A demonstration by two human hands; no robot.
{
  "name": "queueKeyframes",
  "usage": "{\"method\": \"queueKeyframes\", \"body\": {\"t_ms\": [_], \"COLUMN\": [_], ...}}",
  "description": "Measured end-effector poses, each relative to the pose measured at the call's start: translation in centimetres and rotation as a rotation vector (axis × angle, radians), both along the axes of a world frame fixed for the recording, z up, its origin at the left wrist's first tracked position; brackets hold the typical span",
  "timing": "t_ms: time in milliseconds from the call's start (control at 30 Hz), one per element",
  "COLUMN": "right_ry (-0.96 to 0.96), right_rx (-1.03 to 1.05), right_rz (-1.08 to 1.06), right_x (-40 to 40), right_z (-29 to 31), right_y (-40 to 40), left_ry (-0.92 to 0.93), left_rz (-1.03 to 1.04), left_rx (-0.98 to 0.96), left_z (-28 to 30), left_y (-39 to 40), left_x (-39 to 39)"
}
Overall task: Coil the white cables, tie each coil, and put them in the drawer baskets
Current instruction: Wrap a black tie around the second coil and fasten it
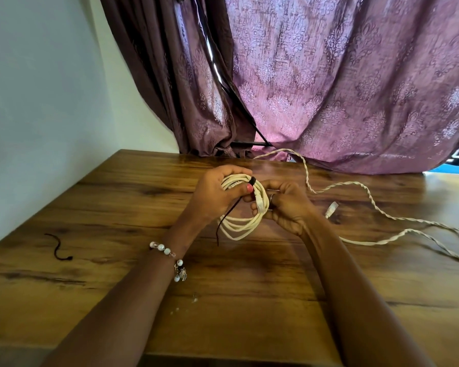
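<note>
Both hands hold a white coil (243, 207) just above the desk (117, 207), near its far middle. The left hand (215, 194) grips the coil's upper left arc, fingers curled over the strands and thumb pressed by a dark tie (252, 180) that wraps the bundle at the top; the tie's loose tail hangs down past the left wrist. The right hand (284, 205) pinches the coil's right side, close to a plug that lies against the strands. A second cable (355, 205), twisted and uncoiled, trails across the right of the desk with its plug (331, 209) just beside the right hand. A spare dark tie (59, 246) lies well apart on the left. The coil looks light and springy: the loops will likely fan out if the grip eases before the tie is snug, so the best hold is across all strands right beside the tie, not on a single loop. The tie itself is thin and limp and wants a fingertip pinch at its tail. The plug is the one hard part and probably the most fragile, so it should not take the pull. No drawer or basket is in view.
</note>
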State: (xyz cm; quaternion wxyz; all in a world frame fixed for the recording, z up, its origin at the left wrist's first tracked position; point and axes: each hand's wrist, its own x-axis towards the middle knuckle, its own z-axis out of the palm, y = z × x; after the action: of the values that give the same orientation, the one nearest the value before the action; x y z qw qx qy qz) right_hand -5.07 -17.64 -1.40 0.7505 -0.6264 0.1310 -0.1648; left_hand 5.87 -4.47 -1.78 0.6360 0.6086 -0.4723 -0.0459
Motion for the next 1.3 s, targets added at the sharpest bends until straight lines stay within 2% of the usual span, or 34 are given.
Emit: {"method": "queueKeyframes", "body": {"t_ms": [133,200,367,467,600,833,1000,1100,1300], "right_ry": [0.023,0.009,-0.057,-0.082,-0.204,-0.227,-0.293,-0.368,-0.433], "right_rx": [0.091,0.103,0.173,0.227,0.311,0.099,-0.279,-0.452,-0.544], "right_rz": [0.138,0.165,0.208,0.113,-0.098,-0.422,-0.490,-0.502,-0.587], "right_x": [-0.6,-0.8,-0.6,-0.1,0.2,0.6,0.6,0.5,0.4], "right_z": [-0.3,-0.3,-0.3,-0.6,-0.2,0.4,0.3,-0.2,0.2], "right_y": [-0.5,-0.3,0.0,0.0,0.0,0.5,0.5,0.8,1.4], "left_ry": [-0.402,-0.526,-0.658,-0.701,-0.609,-0.342,-0.179,-0.148,-0.139], "left_rz": [0.063,0.070,0.142,0.157,0.175,0.176,0.082,0.082,0.178], "left_rx": [0.034,0.012,0.003,-0.017,-0.007,0.048,0.050,0.050,0.059], "left_z": [-0.1,-0.2,-0.5,-0.5,-0.7,-0.6,-0.4,-0.4,-0.4], "left_y": [0.0,-0.1,-0.5,-0.6,-0.7,-1.0,-0.9,-0.9,-1.6], "left_x": [-0.3,-0.5,-0.3,-0.3,-0.4,-0.5,-0.8,-0.8,-0.9]}}
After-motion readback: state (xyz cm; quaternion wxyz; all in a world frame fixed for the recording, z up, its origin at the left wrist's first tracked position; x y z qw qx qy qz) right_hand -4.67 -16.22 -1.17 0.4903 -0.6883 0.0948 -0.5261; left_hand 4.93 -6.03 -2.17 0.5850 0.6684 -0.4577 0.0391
